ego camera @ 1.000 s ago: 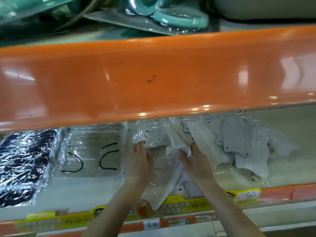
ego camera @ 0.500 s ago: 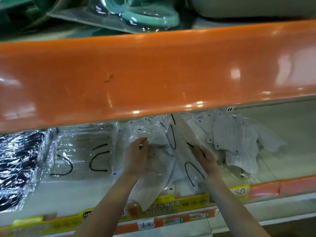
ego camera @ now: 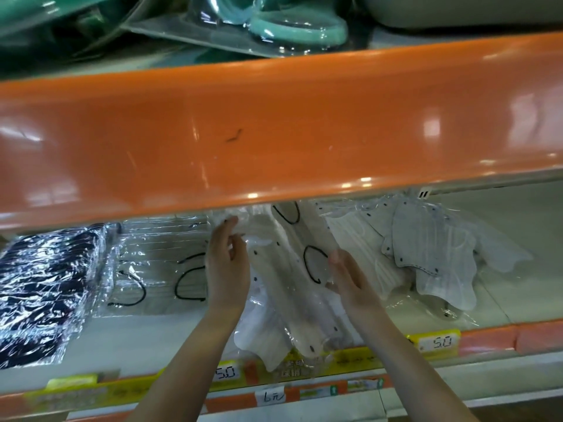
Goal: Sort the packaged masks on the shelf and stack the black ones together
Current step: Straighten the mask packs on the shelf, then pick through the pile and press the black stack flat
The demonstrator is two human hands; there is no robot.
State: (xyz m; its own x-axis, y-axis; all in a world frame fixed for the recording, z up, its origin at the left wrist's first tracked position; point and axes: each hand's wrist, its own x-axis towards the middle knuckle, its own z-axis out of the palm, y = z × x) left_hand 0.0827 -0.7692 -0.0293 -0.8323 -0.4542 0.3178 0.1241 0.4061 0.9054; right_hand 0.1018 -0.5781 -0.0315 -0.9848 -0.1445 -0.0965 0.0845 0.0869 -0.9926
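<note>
A stack of black masks in shiny clear wrap (ego camera: 42,287) lies at the shelf's far left. Beside it sits a flat clear pack of pale masks with black ear loops (ego camera: 158,269). In the middle, my left hand (ego camera: 227,263) and my right hand (ego camera: 350,275) hold a bundle of white packaged masks (ego camera: 286,287) between them, tilted up on edge, its lower end hanging over the shelf front. My left fingers are straight against its left side. My right thumb and fingers grip its right edge. More white and grey masks (ego camera: 426,257) lie loose to the right.
An orange shelf lip (ego camera: 274,132) overhangs the mask shelf and hides its back. Teal items in clear packaging (ego camera: 292,28) sit on the shelf above. Yellow price strips (ego camera: 435,342) line the front edge. Bare shelf floor (ego camera: 518,245) shows at the far right.
The white bundle has been lifted and turned more upright between my hands. My left hand rose toward the shelf lip, and my right hand shifted slightly right along the bundle's edge.
</note>
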